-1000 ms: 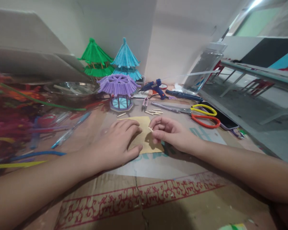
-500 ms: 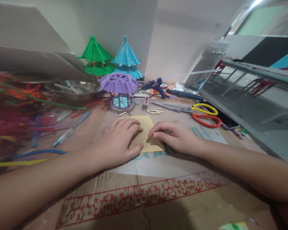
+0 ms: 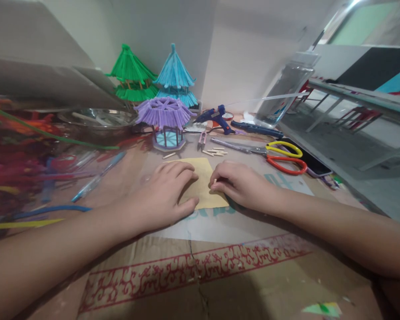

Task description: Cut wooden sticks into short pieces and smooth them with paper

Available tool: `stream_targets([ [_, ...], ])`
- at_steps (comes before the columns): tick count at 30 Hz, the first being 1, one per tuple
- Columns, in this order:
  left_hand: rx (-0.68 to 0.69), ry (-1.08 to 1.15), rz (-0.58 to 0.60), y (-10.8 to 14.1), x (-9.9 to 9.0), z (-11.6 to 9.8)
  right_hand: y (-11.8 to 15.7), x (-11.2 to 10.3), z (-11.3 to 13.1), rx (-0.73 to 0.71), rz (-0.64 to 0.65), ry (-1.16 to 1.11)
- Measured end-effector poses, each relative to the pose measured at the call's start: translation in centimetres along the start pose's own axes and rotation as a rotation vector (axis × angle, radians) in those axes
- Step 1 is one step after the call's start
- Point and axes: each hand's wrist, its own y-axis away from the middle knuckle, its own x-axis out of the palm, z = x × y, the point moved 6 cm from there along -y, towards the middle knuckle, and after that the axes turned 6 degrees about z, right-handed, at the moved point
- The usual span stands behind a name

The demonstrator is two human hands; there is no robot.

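A yellow sheet of paper [image 3: 204,178] lies on the work surface, partly under both hands. My left hand [image 3: 168,191] rests flat on its left part, with the thumb and fingers apart and nothing between them. At the sheet's right edge, my right hand [image 3: 243,184] pinches a short wooden stick [image 3: 215,181] between thumb and forefinger; its light tip pokes up, and the rest is hidden by the fingers. Several similar cut stick pieces [image 3: 216,152] lie just beyond the sheet, with one more piece [image 3: 169,155] farther left.
Behind stand a purple pavilion model [image 3: 166,115], a green one [image 3: 131,73] and a blue one [image 3: 175,71]. Thread snips [image 3: 202,140], scissors [image 3: 273,153], a glue gun [image 3: 218,118] and a phone [image 3: 309,160] lie rightward. A metal bowl [image 3: 100,126] and colourful pipe cleaners [image 3: 16,155] are left.
My right hand has turned slightly, and the stick tip now points more upward. My left hand stays in place on the sheet. The whole view has shifted a little.
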Motion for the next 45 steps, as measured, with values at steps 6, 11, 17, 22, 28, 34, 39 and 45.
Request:
stream_targets([
  [6,-0.002,0.005,0.002,0.0,0.0,-0.1,0.5,0.2,1.8,-0.176,-0.012,0.134],
  [11,0.008,-0.017,0.012,0.0,0.1,-0.1,0.0,0.1,1.8,-0.277,-0.092,0.281],
  [17,0.014,-0.023,-0.010,-0.1,0.1,0.0,-0.3,0.5,1.5,-0.253,0.003,0.138],
  [22,0.007,-0.035,0.002,-0.1,0.1,-0.1,-0.4,0.3,1.6,-0.276,-0.089,0.245],
  [28,0.001,-0.036,-0.004,0.0,0.1,-0.1,-0.2,0.5,1.7,-0.356,-0.117,0.310],
  [34,0.021,-0.021,-0.013,-0.1,0.2,-0.1,0.0,0.7,2.1,-0.439,-0.102,0.278],
  [39,0.012,-0.017,-0.002,-0.1,0.2,-0.1,0.0,0.3,2.0,-0.429,-0.147,0.311],
  [45,0.010,-0.021,0.010,-0.1,0.1,-0.1,-0.2,0.2,1.5,-0.401,-0.174,0.338],
])
